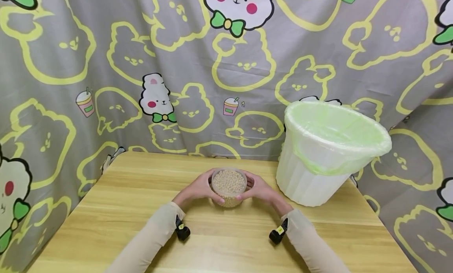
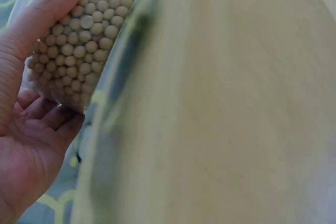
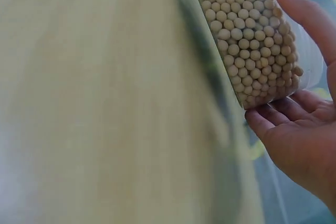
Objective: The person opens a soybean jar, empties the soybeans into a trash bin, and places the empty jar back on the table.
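At table centre, fingers of left hand [image 1: 196, 190] and right hand [image 1: 260, 189] curled round a clear cup [image 1: 229, 186] of pale round beads, one hand on each side, thumbs on the near wall. From the left wrist view: thumb [image 2: 39, 17] pressed along the cup [image 2: 79, 40], remaining fingers [image 2: 44, 114] cupped beneath its edge, beads packed tight against the clear wall. From the right wrist view: same grasp mirrored, right hand [image 3: 304, 129] with fingers [image 3: 273, 116] under the cup [image 3: 252, 40], forefinger stretched along the far side. Cup filled nearly to the rim, standing on the light wooden table [image 1: 141, 210], roughly midway between the side edges and nearer the back edge. Pale sleeves [image 1: 155, 233] down to both wrists, a small black camera [image 1: 183, 230] strapped below each. Just right of the right hand, well clear of the cup, a white waste bin [image 1: 318, 163] lined with a pale green bag, standing on the table's back right corner. Behind and around, a grey curtain [image 1: 106, 68] printed with yellow outlines and white cartoon bears.
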The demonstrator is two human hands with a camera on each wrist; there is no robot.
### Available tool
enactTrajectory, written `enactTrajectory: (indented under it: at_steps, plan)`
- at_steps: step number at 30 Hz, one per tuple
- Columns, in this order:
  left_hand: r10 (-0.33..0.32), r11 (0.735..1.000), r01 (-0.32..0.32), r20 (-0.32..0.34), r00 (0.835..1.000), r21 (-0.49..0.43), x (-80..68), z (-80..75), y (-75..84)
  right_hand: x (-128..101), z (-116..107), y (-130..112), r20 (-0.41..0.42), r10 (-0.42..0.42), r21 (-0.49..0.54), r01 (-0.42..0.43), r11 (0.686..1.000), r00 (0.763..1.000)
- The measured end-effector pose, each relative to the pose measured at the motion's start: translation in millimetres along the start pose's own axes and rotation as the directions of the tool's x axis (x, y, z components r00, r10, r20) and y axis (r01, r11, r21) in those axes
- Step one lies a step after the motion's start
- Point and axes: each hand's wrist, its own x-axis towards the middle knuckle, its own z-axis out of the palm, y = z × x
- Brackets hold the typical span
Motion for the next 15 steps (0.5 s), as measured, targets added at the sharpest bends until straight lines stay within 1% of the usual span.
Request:
enactTrajectory:
  at_steps: [1, 4, 8, 10, 15]
  plan:
    - [0.015, 1.000, -0.015, -0.009, 1.000, -0.008, 1.3, -0.9, 4.0, -0.2, -2.1, -4.3, -0.007, -0.011, 0.006, 0.011, 1.000, 1.000]
    - [0.090, 0.995, -0.092, -0.031, 0.995, -0.041, 7.2, -5.4, 19.4, 0.2, -8.2, -20.5, -0.027, -0.054, 0.042, 0.055, 0.998, 0.998]
    - [0.170, 0.980, -0.175, -0.057, 0.984, -0.098, 15.2, -12.9, 42.2, 2.5, -13.9, -45.2, -0.051, -0.133, 0.087, 0.137, 0.987, 0.990]
    - [0.180, 0.972, -0.188, -0.069, 0.981, -0.137, 18.3, -15.5, 53.3, 3.1, -15.6, -57.3, -0.072, -0.168, 0.089, 0.174, 0.981, 0.983]
    - [0.200, 0.960, -0.214, -0.095, 0.975, -0.183, 25.6, -18.1, 77.5, 2.2, -19.3, -81.3, -0.121, -0.223, 0.071, 0.233, 0.970, 0.967]
